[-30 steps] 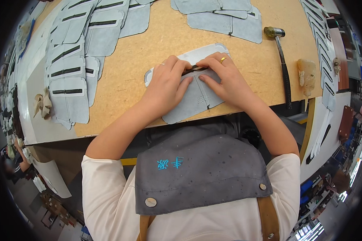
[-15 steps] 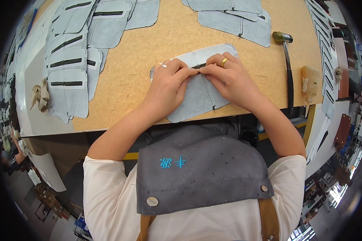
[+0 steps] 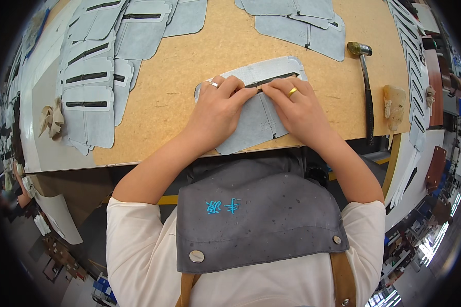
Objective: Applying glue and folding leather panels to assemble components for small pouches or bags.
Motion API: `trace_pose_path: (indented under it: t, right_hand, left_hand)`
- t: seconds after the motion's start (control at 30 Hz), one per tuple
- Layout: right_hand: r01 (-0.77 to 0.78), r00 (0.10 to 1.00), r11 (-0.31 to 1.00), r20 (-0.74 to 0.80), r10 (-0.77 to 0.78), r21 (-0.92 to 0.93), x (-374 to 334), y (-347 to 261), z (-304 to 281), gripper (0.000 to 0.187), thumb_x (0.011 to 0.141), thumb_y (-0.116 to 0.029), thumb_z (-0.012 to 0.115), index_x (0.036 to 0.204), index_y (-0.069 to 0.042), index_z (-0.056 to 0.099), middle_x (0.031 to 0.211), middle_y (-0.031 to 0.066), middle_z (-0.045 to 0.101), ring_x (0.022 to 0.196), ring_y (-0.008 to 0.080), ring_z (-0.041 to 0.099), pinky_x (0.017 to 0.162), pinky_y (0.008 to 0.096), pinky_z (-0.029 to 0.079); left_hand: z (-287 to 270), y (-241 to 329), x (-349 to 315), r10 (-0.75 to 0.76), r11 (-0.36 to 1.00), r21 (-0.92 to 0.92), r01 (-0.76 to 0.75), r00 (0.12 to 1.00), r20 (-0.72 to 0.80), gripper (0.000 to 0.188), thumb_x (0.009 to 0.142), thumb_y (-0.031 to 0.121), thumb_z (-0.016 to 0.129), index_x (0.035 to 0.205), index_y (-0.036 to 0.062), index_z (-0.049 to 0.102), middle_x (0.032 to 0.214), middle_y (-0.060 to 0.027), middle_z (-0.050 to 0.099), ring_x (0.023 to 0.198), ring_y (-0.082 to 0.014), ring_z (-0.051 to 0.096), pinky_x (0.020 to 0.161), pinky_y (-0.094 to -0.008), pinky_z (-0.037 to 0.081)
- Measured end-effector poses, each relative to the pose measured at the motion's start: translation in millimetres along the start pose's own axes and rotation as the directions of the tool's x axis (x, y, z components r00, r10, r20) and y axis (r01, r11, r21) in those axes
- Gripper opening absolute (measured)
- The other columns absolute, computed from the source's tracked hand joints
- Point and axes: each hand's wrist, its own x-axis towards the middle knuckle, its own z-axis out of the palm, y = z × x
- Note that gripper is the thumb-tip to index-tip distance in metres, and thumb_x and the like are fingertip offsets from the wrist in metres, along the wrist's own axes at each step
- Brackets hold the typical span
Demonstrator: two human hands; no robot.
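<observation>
Two hands: both on one gray panel (image 3: 251,128), tips nearly meeting at a black strip (image 3: 274,79) across it.
Left hand (image 3: 216,110): thumb and index pinch the panel at the strip's lower edge; other fingers curled.
Right hand (image 3: 295,106): thumb and index pinch just beside the left's tips; exact layer between them too small to tell.
Change, fingers: a second ago the thumbs sat apart on the panel and the strip gaped; now the tips are drawn together.
Change, strip: its right end shows past the right hand, more of it than half a second ago.
Meaning: looks like close work on the opening, edge being tucked or pressed by feel; I'd judge it unfinished while both pinches hold.
Panel spot: flat on the table (image 3: 164,102), near edge by the table's front, in front of the person.
Panel look: gray, rounded corners, pale band (image 3: 264,67) along the far side; strip runs slantwise, right end higher.
Panel seam: thin dark line from strip toward near edge, black tuft (image 3: 274,136) at its end, small dots beside it.
Hammer (image 3: 366,87): lies right of the panel, untouched.
</observation>
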Motion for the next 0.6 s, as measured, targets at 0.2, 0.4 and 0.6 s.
trace_pose_path:
  t: [0.2,0.4,0.6]
  right_hand:
    - [0.102,0.995,0.952,0.051,-0.091,-0.288,-3,14,-15,0.021,0.081,-0.003,0.063,0.101,-0.003,0.062,0.100,0.0068,0.060,0.095,0.0266,0.057,0.084,0.0379,0.045]
    - [-0.047,0.999,0.983,-0.005,0.049,0.178,8,-15,18,0.021,0.082,-0.006,0.063,0.103,-0.006,0.061,0.100,0.0078,0.060,0.092,0.0278,0.054,0.083,0.0389,0.044]
    - [0.006,0.999,0.998,0.048,-0.009,0.067,10,-18,18,0.020,0.081,-0.005,0.061,0.101,-0.008,0.063,0.101,0.0020,0.061,0.093,0.0218,0.054,0.083,0.0356,0.040]
  left_hand:
    - [0,-2,-2,0.005,0.999,0.052,-0.006,1.000,0.007,0.025,0.082,0.001,0.061,0.105,0.0095,0.066,0.093,-0.0055,0.056,0.087,-0.0245,0.053,0.079,-0.0377,0.039]
    - [-5,1,-4,-0.043,0.998,0.041,0.045,0.998,-0.056,0.024,0.081,0.002,0.063,0.105,0.0075,0.063,0.093,-0.0083,0.056,0.088,-0.0268,0.054,0.078,-0.0387,0.041]
    - [-11,0,-18,-0.030,0.994,0.105,0.034,0.999,-0.040,0.024,0.082,0.002,0.063,0.106,0.0063,0.062,0.095,-0.0091,0.056,0.087,-0.0280,0.053,0.079,-0.0388,0.041]
